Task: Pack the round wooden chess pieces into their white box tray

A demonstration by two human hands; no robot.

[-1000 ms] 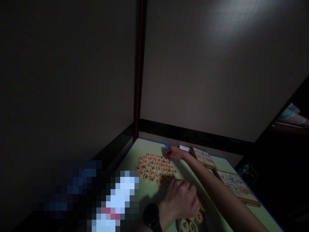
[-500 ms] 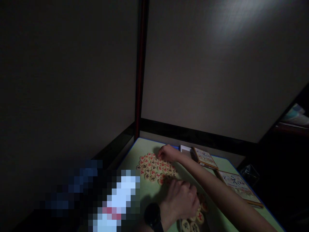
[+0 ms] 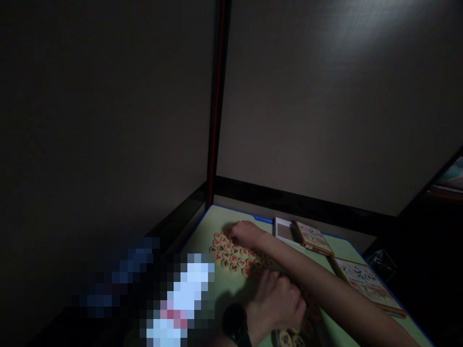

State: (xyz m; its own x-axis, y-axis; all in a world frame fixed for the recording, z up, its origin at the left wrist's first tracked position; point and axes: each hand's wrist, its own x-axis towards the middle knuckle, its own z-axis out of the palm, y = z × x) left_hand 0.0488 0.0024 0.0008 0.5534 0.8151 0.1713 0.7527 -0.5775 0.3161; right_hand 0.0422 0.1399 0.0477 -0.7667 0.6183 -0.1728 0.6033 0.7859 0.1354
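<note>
Many round wooden xiangqi pieces (image 3: pixel 234 258) with red or black characters lie grouped on the green table. At the far edge of this group is my right hand (image 3: pixel 246 233), its fingers curled down onto or close to the pieces; its fingertips are hidden. My left hand (image 3: pixel 278 298), with a dark watch (image 3: pixel 234 322) on its wrist, is bent closed above the near side of the group. What it holds, if anything, cannot be seen. Below it, more pieces (image 3: pixel 285 339) sit in a box partly covered by my hand and forearm.
An open white box tray (image 3: pixel 285 232) and a printed box (image 3: pixel 314 237) stand at the table's back. Another printed box (image 3: pixel 367 283) lies near the right edge. Walls meet behind the table (image 3: pixel 207 222). A bin with a clear bag (image 3: pixel 382 262) stands beyond; a blurred bright patch is at lower left.
My right hand has moved a little left along the far edge of the pieces. My left hand stays near the same place, covering more of the boxed pieces. The view has shifted slightly.
</note>
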